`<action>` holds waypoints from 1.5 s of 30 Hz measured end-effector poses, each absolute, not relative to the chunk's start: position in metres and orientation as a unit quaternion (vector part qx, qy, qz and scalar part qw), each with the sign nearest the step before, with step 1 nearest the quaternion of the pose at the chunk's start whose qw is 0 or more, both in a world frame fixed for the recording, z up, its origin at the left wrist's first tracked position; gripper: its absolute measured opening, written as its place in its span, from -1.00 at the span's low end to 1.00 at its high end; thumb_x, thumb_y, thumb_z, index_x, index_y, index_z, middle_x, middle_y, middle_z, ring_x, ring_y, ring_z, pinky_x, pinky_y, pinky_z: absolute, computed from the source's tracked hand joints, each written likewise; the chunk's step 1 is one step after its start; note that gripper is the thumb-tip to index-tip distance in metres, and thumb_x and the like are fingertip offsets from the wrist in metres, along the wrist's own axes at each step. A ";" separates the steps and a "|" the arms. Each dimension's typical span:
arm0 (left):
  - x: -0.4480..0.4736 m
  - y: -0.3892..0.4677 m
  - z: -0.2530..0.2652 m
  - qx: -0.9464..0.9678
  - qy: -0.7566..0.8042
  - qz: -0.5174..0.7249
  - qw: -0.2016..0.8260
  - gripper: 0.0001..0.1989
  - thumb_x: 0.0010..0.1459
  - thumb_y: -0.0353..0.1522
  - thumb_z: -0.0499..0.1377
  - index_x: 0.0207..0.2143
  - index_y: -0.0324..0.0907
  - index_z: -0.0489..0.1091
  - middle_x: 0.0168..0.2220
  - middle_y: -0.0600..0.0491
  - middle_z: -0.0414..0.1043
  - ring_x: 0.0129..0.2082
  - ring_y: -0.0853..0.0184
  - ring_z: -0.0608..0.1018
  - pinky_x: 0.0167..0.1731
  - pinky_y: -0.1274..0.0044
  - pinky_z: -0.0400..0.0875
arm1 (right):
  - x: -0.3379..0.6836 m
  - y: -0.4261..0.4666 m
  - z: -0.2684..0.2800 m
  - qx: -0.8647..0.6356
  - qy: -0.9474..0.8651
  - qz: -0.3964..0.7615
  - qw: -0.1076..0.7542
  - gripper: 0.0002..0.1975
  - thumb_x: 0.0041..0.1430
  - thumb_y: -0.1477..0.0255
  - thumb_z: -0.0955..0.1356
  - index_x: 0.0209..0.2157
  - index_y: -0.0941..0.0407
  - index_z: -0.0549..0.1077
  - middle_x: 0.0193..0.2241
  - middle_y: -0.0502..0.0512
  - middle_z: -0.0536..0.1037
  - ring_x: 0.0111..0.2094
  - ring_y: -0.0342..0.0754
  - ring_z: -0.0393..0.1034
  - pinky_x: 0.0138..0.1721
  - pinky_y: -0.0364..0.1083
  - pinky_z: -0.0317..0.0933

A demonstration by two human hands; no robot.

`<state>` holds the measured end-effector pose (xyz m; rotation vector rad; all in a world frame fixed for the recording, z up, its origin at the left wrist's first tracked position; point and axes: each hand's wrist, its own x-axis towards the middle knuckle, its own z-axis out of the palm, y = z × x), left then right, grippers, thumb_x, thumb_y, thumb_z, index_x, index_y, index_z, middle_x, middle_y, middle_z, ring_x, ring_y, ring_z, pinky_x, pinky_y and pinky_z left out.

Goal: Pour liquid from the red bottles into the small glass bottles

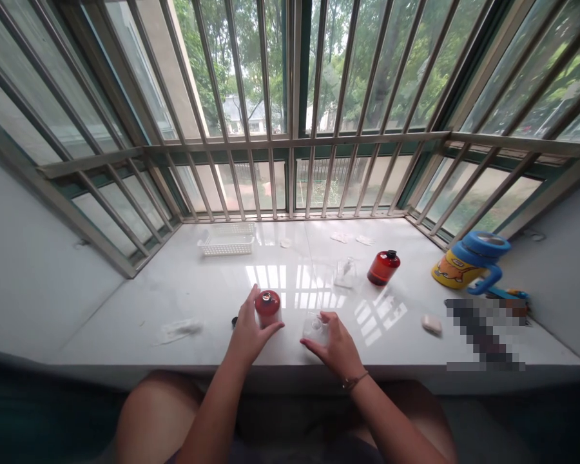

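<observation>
A red see-through bottle [269,308] stands uncapped on the white sill, its round mouth facing up. My left hand [249,328] is closed around its left and near side, thumb across the front. Just left of that hand lies a small black cap [234,321], partly hidden by the fingers. To the right, my right hand [337,345] grips a clear, squarish bottle [314,327] with a round opening on top, between thumb and fingers. Whether the clear bottle holds liquid I cannot tell.
A second red bottle [383,268] with a black cap stands behind, beside another clear bottle [345,275]. A white basket [227,243] sits at the back left, crumpled plastic [180,330] at the left. A blue-yellow mug [464,263] and pale soap-like piece [432,324] are right.
</observation>
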<state>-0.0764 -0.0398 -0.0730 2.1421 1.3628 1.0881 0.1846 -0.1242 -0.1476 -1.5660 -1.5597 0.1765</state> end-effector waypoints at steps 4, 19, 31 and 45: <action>-0.067 -0.041 -0.073 0.788 0.442 0.408 0.127 -0.18 0.21 -0.27 0.45 0.42 0.14 0.16 0.45 -0.15 0.24 0.43 -0.08 0.37 0.32 0.01 0.42 | 0.185 -0.124 -0.145 -0.634 -0.628 0.067 0.446 -0.28 0.09 0.05 0.59 0.14 0.05 0.34 -0.09 0.17 0.58 -0.07 0.20 0.59 -0.02 0.18 0.54; -0.060 -0.047 -0.072 0.716 0.511 0.411 0.238 0.10 0.18 -0.20 0.45 0.54 0.08 -0.19 0.39 -0.21 0.32 0.36 -0.05 0.47 0.30 0.04 0.42 | 0.183 -0.125 -0.141 -0.637 -0.622 0.085 0.447 -0.28 0.08 0.05 0.59 0.15 0.04 0.34 -0.07 0.19 0.59 -0.04 0.23 0.58 0.01 0.21 0.52; -0.057 -0.072 -0.035 0.655 0.509 0.446 0.336 0.07 0.02 -0.17 0.53 0.46 0.03 0.04 0.24 -0.11 0.46 0.18 0.05 0.60 0.22 0.16 0.50 | 0.187 -0.133 -0.117 -0.570 -0.656 0.035 0.494 0.07 0.11 0.08 0.62 0.45 0.02 0.04 0.42 0.41 0.22 0.45 0.38 0.17 0.40 0.43 0.18; -0.020 -0.151 -0.008 0.718 0.346 0.341 0.498 0.22 -0.21 -0.11 0.65 0.45 0.09 0.17 0.29 -0.15 0.45 0.23 -0.12 0.58 0.27 0.03 0.51 | 0.153 -0.211 -0.080 -0.589 -0.567 0.223 0.531 -0.18 0.08 0.10 0.59 0.27 0.01 0.30 0.14 0.34 0.58 0.10 0.35 0.58 0.09 0.27 0.55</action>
